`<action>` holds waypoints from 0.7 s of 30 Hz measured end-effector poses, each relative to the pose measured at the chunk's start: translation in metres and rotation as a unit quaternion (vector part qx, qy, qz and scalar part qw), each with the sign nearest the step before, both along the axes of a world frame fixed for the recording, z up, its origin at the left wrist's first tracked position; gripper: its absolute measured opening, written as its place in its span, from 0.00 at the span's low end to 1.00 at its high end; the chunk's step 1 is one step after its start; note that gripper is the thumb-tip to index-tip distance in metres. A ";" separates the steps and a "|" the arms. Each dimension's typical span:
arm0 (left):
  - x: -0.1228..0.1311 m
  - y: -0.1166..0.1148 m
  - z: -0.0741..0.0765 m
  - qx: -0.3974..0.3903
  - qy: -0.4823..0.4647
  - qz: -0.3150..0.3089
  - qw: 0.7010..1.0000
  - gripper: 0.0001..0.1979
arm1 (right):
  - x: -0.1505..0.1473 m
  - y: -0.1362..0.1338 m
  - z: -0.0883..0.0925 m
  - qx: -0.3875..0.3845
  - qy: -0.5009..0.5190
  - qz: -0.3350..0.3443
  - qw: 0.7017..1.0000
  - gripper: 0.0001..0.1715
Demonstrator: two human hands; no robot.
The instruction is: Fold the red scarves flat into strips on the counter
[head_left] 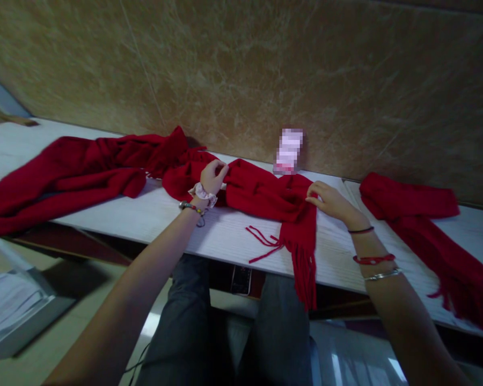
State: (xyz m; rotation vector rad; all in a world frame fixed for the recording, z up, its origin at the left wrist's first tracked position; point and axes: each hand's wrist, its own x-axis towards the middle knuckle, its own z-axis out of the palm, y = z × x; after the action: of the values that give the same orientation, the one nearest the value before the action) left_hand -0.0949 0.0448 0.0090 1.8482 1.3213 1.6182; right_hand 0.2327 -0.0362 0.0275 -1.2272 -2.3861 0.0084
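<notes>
A fringed red scarf (261, 195) lies bunched in loose folds across the white tabletop in front of me. My left hand (212, 178) is closed in a pinch at the scarf's upper left part, thumb and forefinger together on the cloth. At the scarf's right end, above its hanging fringe (304, 268), my right hand (328, 199) pinches the edge between curled fingers. The fringe drops over the table's front edge, with a few strands spread to the left. Exactly how much cloth each hand holds is hidden by the fingers.
More red cloth (84, 161) is heaped on the left of the white table (153, 217). Another fringed red scarf (410, 214) lies folded at the right. A blurred-out phone-like object (290, 150) leans against the marbled wall (225, 69). Papers (8, 303) sit low at left.
</notes>
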 end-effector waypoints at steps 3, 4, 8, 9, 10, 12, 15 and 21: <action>0.003 -0.006 0.002 0.011 0.013 -0.018 1.000 0.05 | -0.007 -0.002 0.000 0.011 0.033 0.001 0.999 0.06; 0.003 -0.007 0.003 0.014 0.013 -0.023 1.000 0.05 | -0.008 -0.001 -0.001 0.021 0.045 -0.004 0.999 0.06; 0.005 -0.008 0.001 0.036 -0.001 -0.043 0.998 0.06 | -0.011 0.005 -0.011 0.053 0.064 -0.026 0.996 0.13; 0.006 -0.008 0.000 0.043 -0.009 -0.045 0.998 0.07 | -0.012 0.007 -0.014 0.050 0.058 -0.029 0.997 0.13; 0.007 -0.007 -0.002 0.052 -0.017 -0.045 0.998 0.09 | -0.012 0.009 -0.018 0.043 0.049 -0.031 0.997 0.13; 0.008 -0.004 -0.005 0.067 -0.031 -0.036 0.997 0.11 | -0.013 0.013 -0.024 0.023 0.029 -0.034 0.999 0.11; 0.008 0.001 -0.009 0.055 -0.057 -0.010 0.997 0.14 | -0.016 0.015 -0.029 0.000 0.007 -0.040 0.999 0.07; 0.001 0.006 -0.009 -0.043 -0.133 -0.059 0.988 0.17 | -0.014 0.012 -0.017 0.057 0.050 -0.052 0.996 0.05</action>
State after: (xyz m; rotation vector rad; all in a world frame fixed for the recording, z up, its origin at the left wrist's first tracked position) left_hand -0.0938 0.0512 -0.0002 1.5654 1.1262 1.6518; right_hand 0.2182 -0.0246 0.0105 -1.2654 -2.2036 -0.0957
